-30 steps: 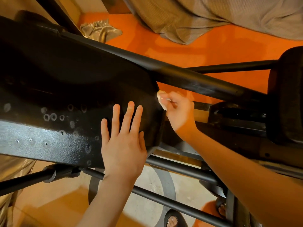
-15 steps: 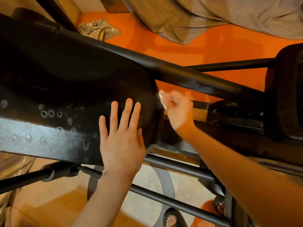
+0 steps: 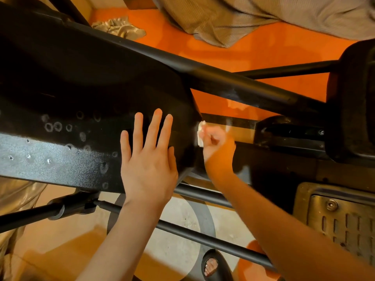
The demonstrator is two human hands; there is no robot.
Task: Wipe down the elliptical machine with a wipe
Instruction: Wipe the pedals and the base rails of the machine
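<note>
Right hand (image 3: 215, 142) slid lower, pinching wipe (image 3: 200, 134) against housing (image 3: 81, 88) edge; left hand (image 3: 148, 159) flat.

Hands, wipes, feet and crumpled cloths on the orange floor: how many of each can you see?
Hands: 2, left hand flat on the black housing, right hand holding the wipe
Wipes: 1, white wipe
Feet: 1, foot in a black sandal
Crumpled cloths: 1, tan cloth
Total: 5

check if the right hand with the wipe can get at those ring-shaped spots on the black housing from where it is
Probably not directly. The right hand holds the wipe at the housing's right edge, and the left hand lies flat between it and the ring-shaped spots.
</note>
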